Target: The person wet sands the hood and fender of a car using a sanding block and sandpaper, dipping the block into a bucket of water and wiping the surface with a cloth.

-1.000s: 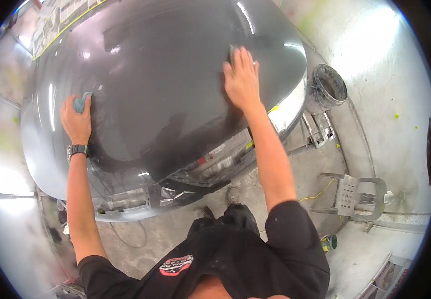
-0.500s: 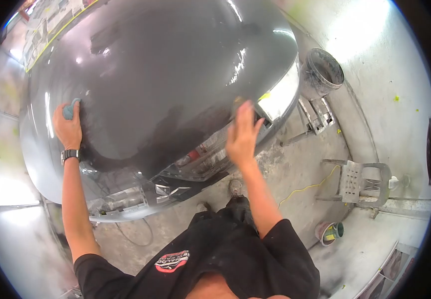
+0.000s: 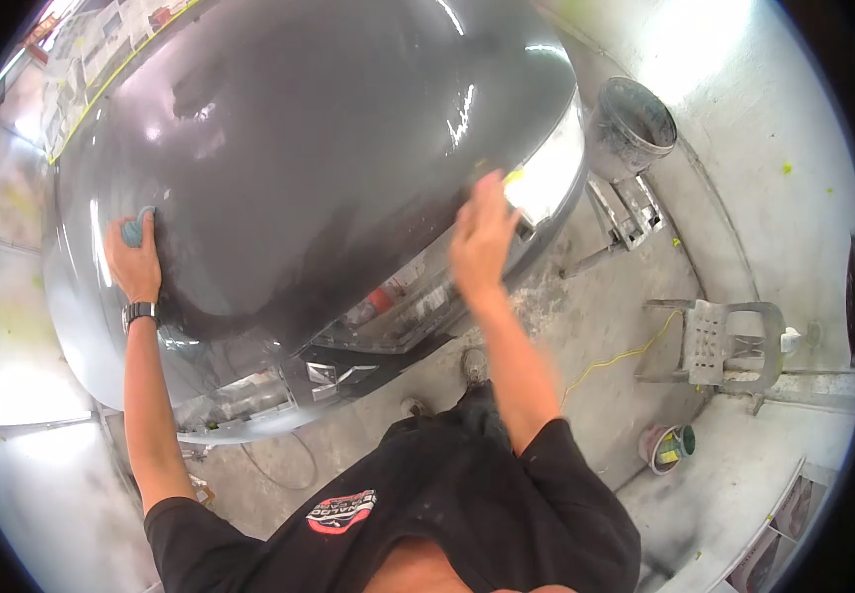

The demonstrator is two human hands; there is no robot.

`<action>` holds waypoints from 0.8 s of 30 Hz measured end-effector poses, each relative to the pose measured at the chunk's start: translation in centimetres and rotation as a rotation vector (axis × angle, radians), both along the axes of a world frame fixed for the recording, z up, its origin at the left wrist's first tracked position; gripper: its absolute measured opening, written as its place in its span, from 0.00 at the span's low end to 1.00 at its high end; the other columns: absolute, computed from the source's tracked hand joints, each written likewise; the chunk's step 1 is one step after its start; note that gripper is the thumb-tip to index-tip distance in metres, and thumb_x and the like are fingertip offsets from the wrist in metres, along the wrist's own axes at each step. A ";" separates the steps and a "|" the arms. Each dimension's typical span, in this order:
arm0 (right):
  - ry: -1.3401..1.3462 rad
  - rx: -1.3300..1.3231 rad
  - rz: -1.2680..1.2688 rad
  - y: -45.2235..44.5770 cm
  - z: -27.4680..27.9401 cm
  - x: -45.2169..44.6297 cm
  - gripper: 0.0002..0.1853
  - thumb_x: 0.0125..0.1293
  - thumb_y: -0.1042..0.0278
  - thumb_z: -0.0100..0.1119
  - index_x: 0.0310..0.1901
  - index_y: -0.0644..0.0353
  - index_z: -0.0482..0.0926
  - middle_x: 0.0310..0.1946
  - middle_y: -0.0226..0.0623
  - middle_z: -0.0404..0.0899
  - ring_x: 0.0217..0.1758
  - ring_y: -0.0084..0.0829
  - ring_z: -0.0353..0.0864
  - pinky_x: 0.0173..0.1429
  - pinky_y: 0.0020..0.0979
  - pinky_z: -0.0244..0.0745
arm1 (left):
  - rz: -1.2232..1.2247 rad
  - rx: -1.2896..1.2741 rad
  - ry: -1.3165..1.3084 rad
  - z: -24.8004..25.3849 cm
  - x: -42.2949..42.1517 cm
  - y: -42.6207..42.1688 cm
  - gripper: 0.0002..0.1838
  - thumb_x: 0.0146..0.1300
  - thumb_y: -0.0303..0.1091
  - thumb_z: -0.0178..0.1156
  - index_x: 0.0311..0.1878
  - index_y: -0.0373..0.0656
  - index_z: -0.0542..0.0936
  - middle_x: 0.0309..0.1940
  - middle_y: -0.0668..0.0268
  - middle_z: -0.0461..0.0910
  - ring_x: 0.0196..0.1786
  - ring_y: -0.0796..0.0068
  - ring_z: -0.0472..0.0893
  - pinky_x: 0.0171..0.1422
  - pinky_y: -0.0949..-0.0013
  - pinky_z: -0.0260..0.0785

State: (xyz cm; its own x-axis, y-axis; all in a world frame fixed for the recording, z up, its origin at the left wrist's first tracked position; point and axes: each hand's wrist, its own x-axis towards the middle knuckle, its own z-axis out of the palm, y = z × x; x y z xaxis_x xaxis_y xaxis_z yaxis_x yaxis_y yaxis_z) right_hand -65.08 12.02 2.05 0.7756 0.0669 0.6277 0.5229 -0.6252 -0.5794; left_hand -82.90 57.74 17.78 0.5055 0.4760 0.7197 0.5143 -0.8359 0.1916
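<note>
A dark grey car hood (image 3: 319, 148) with glossy and dull wet-looking patches fills the upper middle. My left hand (image 3: 134, 259), with a black watch at the wrist, rests on its left side, fingers wrapped round a blue-green cloth (image 3: 132, 232). Near the hood's front right edge, beside the headlight (image 3: 554, 170), is my right hand (image 3: 484, 232). It is blurred by motion; a small pad seems to show at its fingertips, but I cannot make it out clearly.
A dirty bucket (image 3: 633, 127) stands right of the car on a metal stand (image 3: 629, 212). Further right lies a grey plastic chair (image 3: 729, 343). A yellow cord (image 3: 617, 360) and a small tub (image 3: 666, 449) are on the floor. Masking paper (image 3: 101, 49) covers the upper left.
My right hand has moved from the hood's right part down toward its front edge, then slightly up. My left hand has shifted a little down and left, still with the cloth. The view has shifted.
</note>
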 end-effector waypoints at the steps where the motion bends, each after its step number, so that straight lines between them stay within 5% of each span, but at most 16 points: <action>1: -0.066 -0.046 0.111 0.8 -0.1 -3.7 0.31 0.76 0.64 0.59 0.78 0.64 0.68 0.80 0.55 0.65 0.85 0.54 0.61 0.85 0.65 0.46 | 0.006 -0.009 0.002 -0.3 -0.2 0.0 0.22 0.70 0.52 0.71 0.50 0.40 0.84 0.47 0.55 0.85 0.54 0.49 0.81 0.60 0.51 0.72; 4: -0.064 -0.142 0.352 2.5 -1.1 -9.3 0.36 0.72 0.64 0.64 0.80 0.60 0.67 0.82 0.52 0.64 0.85 0.53 0.62 0.85 0.61 0.52 | -0.015 0.007 -0.022 -0.4 -0.3 0.0 0.22 0.70 0.53 0.71 0.49 0.41 0.84 0.45 0.55 0.84 0.53 0.49 0.81 0.59 0.50 0.72; 10: -0.063 -0.073 0.214 3.7 3.6 3.2 0.36 0.74 0.65 0.60 0.81 0.64 0.63 0.83 0.51 0.60 0.87 0.55 0.58 0.84 0.65 0.50 | 0.001 0.002 -0.020 -0.3 -0.3 -0.2 0.22 0.70 0.52 0.71 0.49 0.41 0.84 0.44 0.56 0.84 0.53 0.49 0.81 0.58 0.50 0.72; 14: 0.033 -0.052 0.294 2.6 1.2 -5.2 0.38 0.75 0.62 0.60 0.83 0.62 0.59 0.85 0.51 0.55 0.86 0.59 0.57 0.83 0.69 0.51 | -0.018 0.008 -0.034 -0.3 0.0 -0.2 0.22 0.69 0.52 0.72 0.49 0.41 0.84 0.44 0.57 0.85 0.52 0.50 0.81 0.59 0.51 0.72; 21: -0.221 -0.350 0.342 5.5 9.2 11.3 0.29 0.74 0.72 0.59 0.76 0.61 0.70 0.78 0.49 0.68 0.81 0.53 0.67 0.80 0.64 0.61 | -0.002 0.007 -0.045 0.1 -0.3 -0.8 0.20 0.69 0.50 0.73 0.48 0.42 0.84 0.45 0.58 0.84 0.52 0.53 0.81 0.58 0.53 0.73; 24: -0.260 -0.403 0.310 5.8 8.8 10.0 0.29 0.75 0.71 0.58 0.76 0.63 0.69 0.78 0.51 0.69 0.81 0.55 0.66 0.81 0.64 0.59 | -0.024 0.060 -0.063 0.1 -0.3 -0.8 0.19 0.68 0.48 0.73 0.47 0.42 0.83 0.44 0.58 0.84 0.50 0.53 0.81 0.56 0.53 0.72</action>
State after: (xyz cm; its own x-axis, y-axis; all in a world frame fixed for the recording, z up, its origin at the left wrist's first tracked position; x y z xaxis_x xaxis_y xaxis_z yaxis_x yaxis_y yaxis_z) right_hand -55.12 17.82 10.84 0.5053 0.5405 0.6727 0.8104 -0.5651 -0.1547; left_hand -83.15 56.98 17.90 0.4692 0.4192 0.7772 0.4823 -0.8590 0.1721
